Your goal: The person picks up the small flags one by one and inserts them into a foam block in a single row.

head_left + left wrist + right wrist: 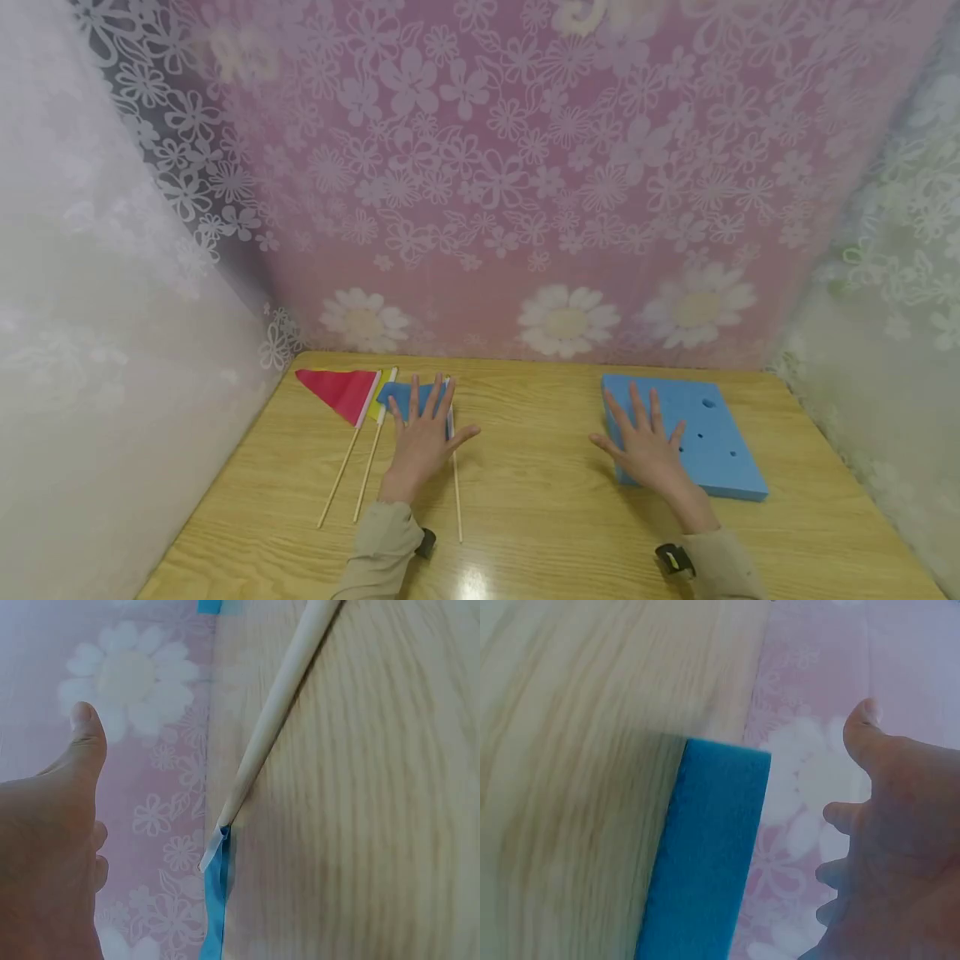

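Observation:
My left hand (422, 448) is spread out above a blue flag (402, 391), its fingers straight and partly hiding the cloth. The flag's thin wooden stick (457, 496) lies beside the thumb; the left wrist view shows the same stick (274, 712) with blue cloth (215, 907) at its end. Farther left lie a red triangular flag (347, 393) and a yellow flag (374, 410) partly covered by it. My right hand (648, 452), fingers also spread, hovers over the left part of a thick blue foam block (720, 427) with several holes. Neither hand holds anything.
The wood-grain table (532, 483) ends at a pink flowered curtain (480, 275) behind. Pale sheets hang at the left (112, 333) and right (885, 350) sides. Black bands (675, 558) sit on both wrists, by the beige sleeves (378, 546).

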`<state>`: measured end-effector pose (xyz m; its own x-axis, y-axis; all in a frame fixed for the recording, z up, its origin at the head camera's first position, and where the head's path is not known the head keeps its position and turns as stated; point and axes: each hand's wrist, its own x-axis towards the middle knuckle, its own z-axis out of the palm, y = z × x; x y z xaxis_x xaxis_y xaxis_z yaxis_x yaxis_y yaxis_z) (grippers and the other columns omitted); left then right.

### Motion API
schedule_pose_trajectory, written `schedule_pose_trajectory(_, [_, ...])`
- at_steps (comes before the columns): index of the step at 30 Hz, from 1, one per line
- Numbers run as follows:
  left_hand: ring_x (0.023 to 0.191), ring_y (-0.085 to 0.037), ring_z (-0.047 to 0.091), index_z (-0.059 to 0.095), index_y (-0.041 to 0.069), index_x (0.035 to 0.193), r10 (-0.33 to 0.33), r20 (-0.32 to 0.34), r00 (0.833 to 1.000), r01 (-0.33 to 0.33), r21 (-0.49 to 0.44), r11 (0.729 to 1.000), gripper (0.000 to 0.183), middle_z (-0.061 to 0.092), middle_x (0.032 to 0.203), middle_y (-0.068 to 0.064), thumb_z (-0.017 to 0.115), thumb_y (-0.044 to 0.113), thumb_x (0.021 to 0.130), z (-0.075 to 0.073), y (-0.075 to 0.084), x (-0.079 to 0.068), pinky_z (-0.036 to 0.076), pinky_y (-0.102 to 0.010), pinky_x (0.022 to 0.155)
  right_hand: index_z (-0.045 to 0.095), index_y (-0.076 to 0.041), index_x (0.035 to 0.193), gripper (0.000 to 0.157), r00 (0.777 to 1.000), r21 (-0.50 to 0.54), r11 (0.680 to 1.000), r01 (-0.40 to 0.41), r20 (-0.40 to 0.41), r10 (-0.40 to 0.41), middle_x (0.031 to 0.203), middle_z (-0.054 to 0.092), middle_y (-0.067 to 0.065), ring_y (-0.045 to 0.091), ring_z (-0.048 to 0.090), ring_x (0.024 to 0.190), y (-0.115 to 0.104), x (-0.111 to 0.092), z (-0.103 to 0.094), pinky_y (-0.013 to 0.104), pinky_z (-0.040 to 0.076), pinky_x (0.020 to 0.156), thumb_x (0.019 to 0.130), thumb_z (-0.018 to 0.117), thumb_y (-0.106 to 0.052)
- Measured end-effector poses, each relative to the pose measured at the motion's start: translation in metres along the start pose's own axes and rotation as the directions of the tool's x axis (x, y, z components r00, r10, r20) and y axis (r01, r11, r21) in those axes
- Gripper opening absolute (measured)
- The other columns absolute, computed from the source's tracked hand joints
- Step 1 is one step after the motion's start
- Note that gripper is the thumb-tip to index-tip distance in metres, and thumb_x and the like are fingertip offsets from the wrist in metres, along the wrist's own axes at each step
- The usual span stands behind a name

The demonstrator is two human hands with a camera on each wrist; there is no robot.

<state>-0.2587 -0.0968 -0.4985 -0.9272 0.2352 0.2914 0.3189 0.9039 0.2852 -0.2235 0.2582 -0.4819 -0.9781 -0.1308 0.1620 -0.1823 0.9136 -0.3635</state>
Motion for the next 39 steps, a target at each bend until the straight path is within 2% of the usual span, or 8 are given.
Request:
schedule_pose_trajectory(5, [0.155, -0.043, -0.002, 0.020, 0.015, 0.163, 0.012, 0.025, 1.000, -0.010, -0.087, 0.996, 0.089, 0.017, 0.169, -0.011, 0.059, 0.059, 0.096, -0.001, 0.007, 0.005, 0.001, -0.079, 0.113, 0.039, -0.012, 0.156, 0.075, 0.997, -0.042, 0.999, 0.011, -0.074, -0.014, 0.161, 0.025, 0.028, 0.058, 0.011, 0.147, 0.018, 0.001, -0.007, 0.088, 0.015, 0.100, 0.096, 0.067, -0.047])
schedule_pose_trajectory(9, [0.155, -0.040, 0.001, 0.021, 0.014, 0.163, 0.022, 0.038, 0.999, -0.016, -0.157, 0.987, 0.086, 0.021, 0.168, -0.010, 0.055, 0.059, 0.098, -0.003, 0.019, 0.016, 0.004, -0.077, 0.115, 0.049, -0.001, 0.147, 0.061, 0.991, -0.011, 0.999, 0.053, -0.124, -0.054, 0.150, 0.040, 0.035, 0.064, 0.024, 0.139, 0.040, -0.002, -0.025, 0.082, 0.025, 0.103, 0.098, 0.068, -0.034])
schedule_pose_trajectory(14, [0.155, -0.036, 0.012, 0.026, 0.013, 0.162, 0.066, 0.039, 0.997, -0.055, -0.224, 0.973, 0.080, 0.028, 0.165, -0.010, 0.053, 0.057, 0.101, -0.003, 0.052, 0.037, 0.008, -0.070, 0.119, 0.051, 0.001, 0.144, 0.057, 0.976, 0.022, 0.991, 0.133, -0.179, -0.127, 0.146, 0.043, 0.038, 0.065, 0.027, 0.136, 0.078, -0.018, -0.048, 0.076, 0.025, 0.107, 0.097, 0.071, -0.025])
schedule_pose_trajectory(19, [0.152, -0.035, 0.024, 0.034, 0.013, 0.159, 0.163, 0.026, 0.986, -0.150, -0.266, 0.952, 0.070, 0.035, 0.162, -0.012, 0.053, 0.051, 0.103, 0.000, 0.092, 0.056, 0.017, -0.064, 0.121, 0.049, -0.002, 0.146, 0.060, 0.970, -0.028, 0.989, 0.145, -0.194, -0.147, 0.147, 0.043, 0.035, 0.064, 0.028, 0.136, 0.115, -0.033, -0.063, 0.079, 0.027, 0.102, 0.095, 0.072, -0.025])
schedule_pose_trajectory(24, [0.153, -0.032, 0.022, 0.034, 0.016, 0.159, 0.271, 0.090, 0.959, -0.246, -0.222, 0.944, 0.068, 0.036, 0.162, -0.008, 0.048, 0.054, 0.104, 0.018, 0.133, 0.066, 0.021, -0.063, 0.121, 0.052, 0.001, 0.143, 0.062, 0.976, -0.118, 0.982, 0.149, -0.142, -0.165, 0.144, 0.046, 0.034, 0.065, 0.030, 0.134, 0.142, -0.043, -0.071, 0.081, 0.032, 0.094, 0.092, 0.075, -0.026])
schedule_pose_trajectory(29, [0.156, -0.027, 0.016, 0.032, 0.020, 0.160, 0.360, 0.210, 0.909, -0.332, -0.156, 0.930, 0.069, 0.031, 0.165, 0.000, 0.045, 0.057, 0.104, 0.047, 0.165, 0.065, 0.021, -0.062, 0.121, 0.050, 0.003, 0.145, 0.069, 0.995, -0.122, 0.987, 0.102, 0.021, -0.101, 0.150, 0.041, 0.032, 0.061, 0.023, 0.140, 0.158, -0.048, -0.069, 0.084, 0.027, 0.096, 0.093, 0.073, -0.036])
schedule_pose_trajectory(33, [0.155, -0.025, 0.017, 0.032, 0.020, 0.160, 0.398, 0.249, 0.883, -0.378, -0.125, 0.917, 0.070, 0.030, 0.165, 0.003, 0.044, 0.058, 0.103, 0.063, 0.179, 0.061, 0.023, -0.062, 0.121, 0.043, -0.001, 0.151, 0.077, 0.991, -0.116, 0.993, 0.027, 0.134, -0.011, 0.157, 0.033, 0.028, 0.056, 0.014, 0.147, 0.163, -0.050, -0.066, 0.087, 0.017, 0.098, 0.095, 0.066, -0.048])
schedule_pose_trajectory(39, [0.156, -0.025, 0.016, 0.029, 0.020, 0.161, 0.410, 0.299, 0.862, -0.392, -0.119, 0.912, 0.075, 0.027, 0.166, 0.004, 0.045, 0.061, 0.101, 0.074, 0.188, 0.057, 0.018, -0.063, 0.121, 0.038, -0.001, 0.154, 0.079, 0.986, -0.083, 0.996, 0.012, 0.166, 0.002, 0.158, 0.032, 0.026, 0.053, 0.013, 0.148, 0.167, -0.054, -0.062, 0.086, 0.016, 0.098, 0.096, 0.064, -0.048])
